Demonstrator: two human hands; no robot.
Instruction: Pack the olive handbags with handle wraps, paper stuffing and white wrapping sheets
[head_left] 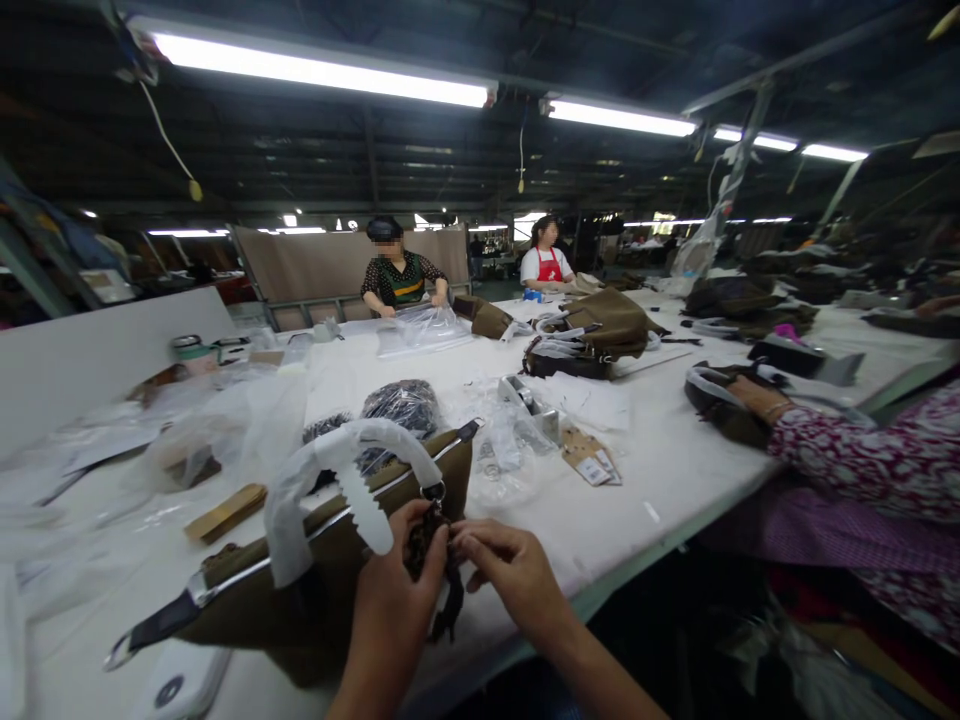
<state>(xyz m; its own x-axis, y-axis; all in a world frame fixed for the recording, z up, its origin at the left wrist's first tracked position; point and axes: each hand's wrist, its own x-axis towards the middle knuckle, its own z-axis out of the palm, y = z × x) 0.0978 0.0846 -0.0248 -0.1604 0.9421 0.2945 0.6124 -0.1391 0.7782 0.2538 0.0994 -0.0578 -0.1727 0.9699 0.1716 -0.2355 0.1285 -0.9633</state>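
Observation:
An olive-brown handbag (330, 560) rests on the white table in front of me, its handles (300, 500) wrapped in white padding. A metal ring (433, 492) sits at the base of one handle. Just below it, my left hand (397, 590) is closed on a dark brown patterned tassel (450, 605), whose strands dangle beneath the fingers. My right hand (517, 575) meets it from the right, thumb and fingers pinched at the tassel's upper part. What exactly lies between the right fingertips is too small to make out.
Behind the bag lie a plastic-wrapped dark bundle (401, 410), hang tags (590, 456) and a brown paper stack (226, 513). More olive bags (611, 325) stand farther back. A co-worker's patterned sleeve (862, 450) reaches in from the right; two other people work across the table.

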